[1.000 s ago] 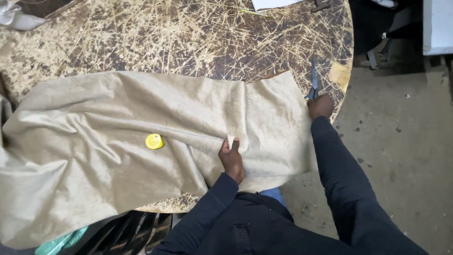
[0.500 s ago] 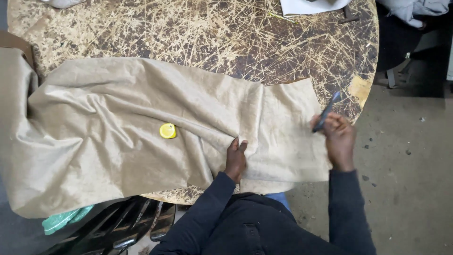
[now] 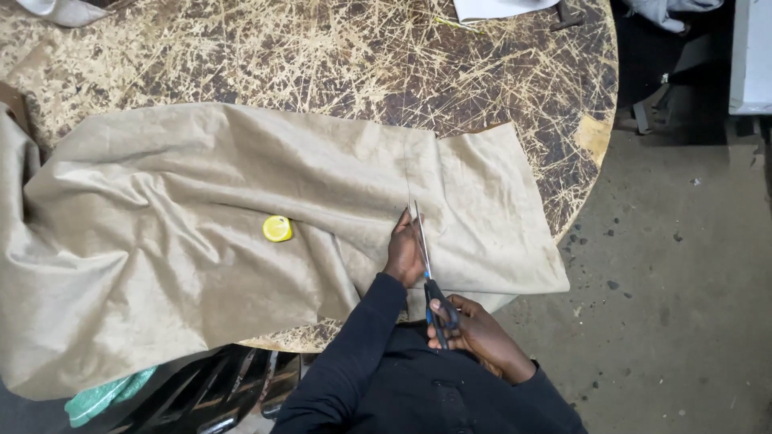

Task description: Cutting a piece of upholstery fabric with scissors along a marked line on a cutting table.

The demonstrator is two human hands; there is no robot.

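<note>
a view from above of a round, badly scratched table [image 3: 241, 48] with a large piece of tan cloth [image 3: 177, 241] spread across its near half. the cloth runs from the left edge, where it droops off the table, to the near right edge, where a flat end overhangs slightly.

the left hand [image 3: 404, 253] lies palm down on the cloth near the table's near edge, fingers flat and pressing the fabric, gripping nothing. just beside it on its right, touching the cloth, is a pair of scissors [image 3: 426, 261] with dark handles. the blades point away from the person, toward the middle of the table, along a fold line in the cloth.

the right hand [image 3: 470, 329] is closed around the scissor handles, with fingers through the loops. it sits just off the near edge of the table, close to the person's body. whether the blades are parted cannot be told, since they look thin and almost in one line.

a small yellow disc [image 3: 277, 228] rests on the cloth, to the left of the left hand and well apart from it.

both arms are in dark sleeves. white paper [image 3: 498, 8] lies at the far edge of the table. a bit of green material [image 3: 104, 395] shows below the cloth at the near left. grey concrete floor [image 3: 683, 281] is on the right.
</note>
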